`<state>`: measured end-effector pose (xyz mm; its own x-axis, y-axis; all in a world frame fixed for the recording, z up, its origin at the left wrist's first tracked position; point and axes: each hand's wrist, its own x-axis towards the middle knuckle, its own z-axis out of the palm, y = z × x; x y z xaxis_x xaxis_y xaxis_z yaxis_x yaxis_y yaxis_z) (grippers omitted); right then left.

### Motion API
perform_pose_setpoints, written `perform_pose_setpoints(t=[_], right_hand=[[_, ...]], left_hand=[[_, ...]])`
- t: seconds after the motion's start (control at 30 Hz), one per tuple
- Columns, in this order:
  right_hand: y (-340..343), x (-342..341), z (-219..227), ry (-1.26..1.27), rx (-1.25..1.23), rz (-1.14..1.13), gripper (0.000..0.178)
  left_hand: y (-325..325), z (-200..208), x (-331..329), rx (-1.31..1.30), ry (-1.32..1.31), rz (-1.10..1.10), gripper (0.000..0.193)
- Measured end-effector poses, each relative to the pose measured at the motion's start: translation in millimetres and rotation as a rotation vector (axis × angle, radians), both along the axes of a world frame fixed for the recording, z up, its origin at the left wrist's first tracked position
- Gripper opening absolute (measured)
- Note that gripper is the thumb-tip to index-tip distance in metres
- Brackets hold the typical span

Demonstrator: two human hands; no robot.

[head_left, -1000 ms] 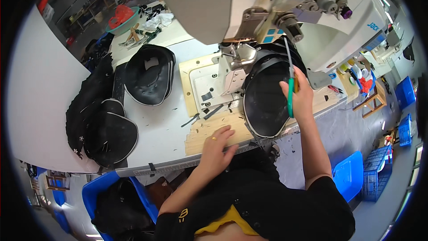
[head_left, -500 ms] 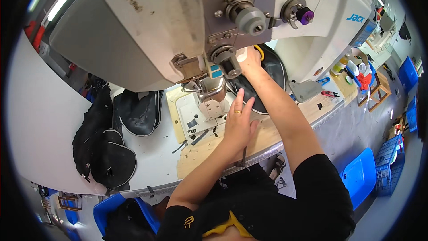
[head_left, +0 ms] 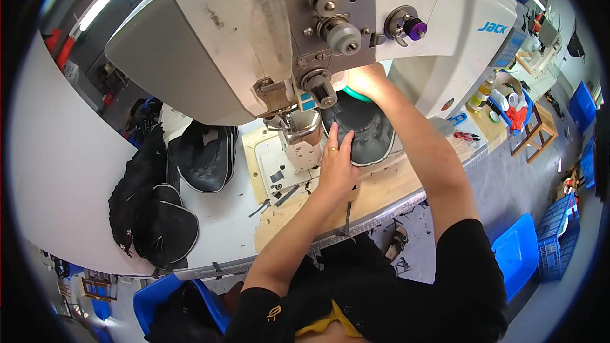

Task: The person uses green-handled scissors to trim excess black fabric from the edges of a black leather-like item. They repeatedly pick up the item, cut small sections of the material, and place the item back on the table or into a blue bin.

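Black cap piece (head_left: 365,133) lies under the flat, spread left hand (head_left: 335,168); right hand (head_left: 365,82), beyond it, pinches a green tool (head_left: 356,94)

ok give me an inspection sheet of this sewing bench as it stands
surface: white table with a pale wooden board at the front edge
job's things: black shaped piece under the sewing machine
clutter: black pieces stacked at left; small tools and bottles at right
hands: left hand flat on the black piece; right hand up by the machine head, holding a green-handled tool
cables: nothing seen
surroundings: blue crates on the floor, other benches beyond
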<state>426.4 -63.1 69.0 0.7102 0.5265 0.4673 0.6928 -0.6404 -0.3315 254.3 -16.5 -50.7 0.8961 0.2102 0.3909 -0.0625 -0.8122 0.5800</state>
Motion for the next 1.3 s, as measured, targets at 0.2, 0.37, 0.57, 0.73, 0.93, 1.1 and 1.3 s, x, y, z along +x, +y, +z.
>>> perform_pose_setpoints(t=[0.2,0.37,0.57,0.73,0.93,1.1,1.3], right_hand=[[-78,-54,6,0.288,0.018,0.071,0.056],[-130,-106,-54,0.525,0.532,0.146,0.050],[-130,-179,-99,0.526,0.468,0.142,0.050],[-118,-191,-127,0.493,0.382,0.329,0.052],[-64,-219,-128,0.441,0.291,0.419,0.051],[-28,-239,-112,0.233,0.223,0.640,0.056],[-29,-250,-112,0.240,0.175,0.715,0.057]], left_hand=[[0,3,-13,0.106,-0.028,-0.061,0.070],[1,11,-42,0.092,-0.013,-0.112,0.067],[45,-1,-147,-0.106,0.090,-0.131,0.058],[128,-8,-245,-0.128,-0.130,0.322,0.047],[219,6,-354,0.191,-0.436,1.100,0.036],[295,8,-400,0.322,-0.339,1.318,0.036],[346,-15,-415,0.000,-0.412,1.264,0.026]])
